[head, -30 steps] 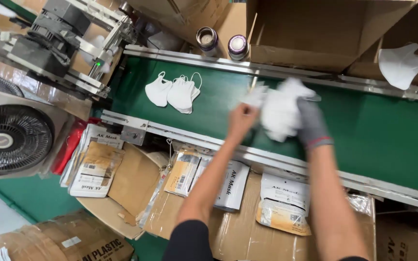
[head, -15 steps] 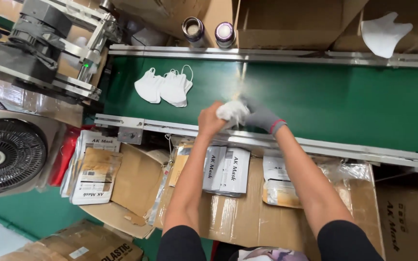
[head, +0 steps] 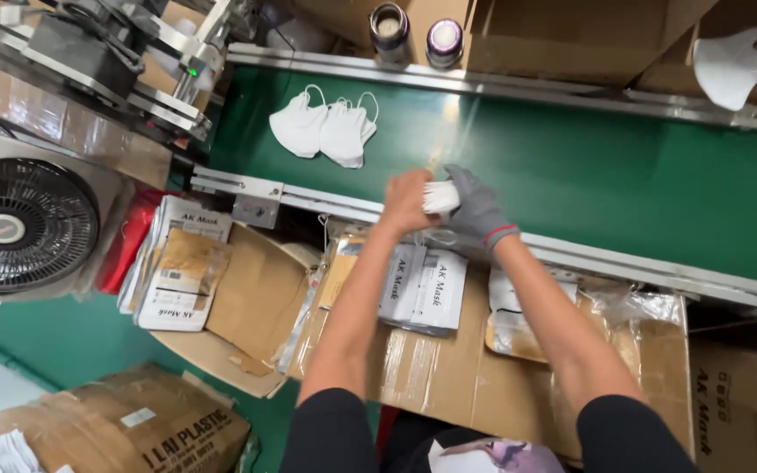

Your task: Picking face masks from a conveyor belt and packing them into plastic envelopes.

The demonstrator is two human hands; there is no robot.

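right now a small stack of white masks (head: 440,196) is sitting squeezed between both hands at the near edge of the green conveyor belt (head: 624,188), just above its metal rail (head: 326,203). the stack is looking compressed into a compact white bundle, with only its edge layers showing between the fingers; how many masks are in it cannot be told. the bare left hand (head: 407,201) is curling its grip around the left end of the stack, fingers pressed together against it. the right hand (head: 477,208), wearing a grey glove with a red cuff line, is closing its grip on the right end, fingers wrapped over the top.

further up the belt, two loose white masks (head: 324,130) are lying side by side, overlapping slightly, ear loops showing. one more white mask (head: 733,63) is resting on a cardboard box at the far right, beyond the belt. two round capped containers (head: 415,31) are standing beside each other behind the far rail.

below the rail, flat printed pouches (head: 422,289) are lying on flattened cardboard (head: 449,377) under the forearms, and another pile of pouches (head: 177,276) is lying to the left. a black fan (head: 19,228) is sitting at the far left, below a metal machine (head: 98,52).
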